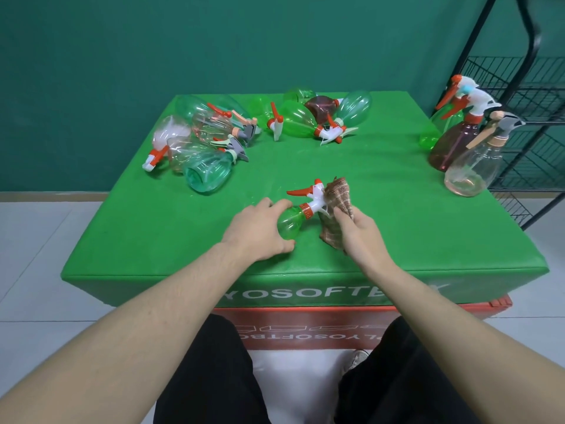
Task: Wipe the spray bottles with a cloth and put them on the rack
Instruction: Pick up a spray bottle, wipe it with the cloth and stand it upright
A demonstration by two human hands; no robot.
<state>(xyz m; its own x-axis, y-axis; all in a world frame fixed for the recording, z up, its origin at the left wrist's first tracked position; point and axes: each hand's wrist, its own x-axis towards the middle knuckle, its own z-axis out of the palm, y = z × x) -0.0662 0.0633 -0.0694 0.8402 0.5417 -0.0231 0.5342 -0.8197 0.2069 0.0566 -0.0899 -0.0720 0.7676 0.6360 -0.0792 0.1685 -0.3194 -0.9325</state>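
Observation:
A small green spray bottle (292,220) with a white head and orange trigger lies tilted near the front middle of the green table (397,234). My left hand (260,231) grips its body from the left. My right hand (359,232) holds a brown patterned cloth (337,198) bunched against the bottle's white head. Several more spray bottles lie in a heap at the back left (201,142) and another heap at the back middle (308,117). Three bottles stand upright at the table's right edge (470,160), beside the black wire rack (532,117).
The rack stands on the floor to the right of the table, its mesh shelves behind the upright bottles. A green wall runs behind. The table's front edge is close to my knees, with a red block below it.

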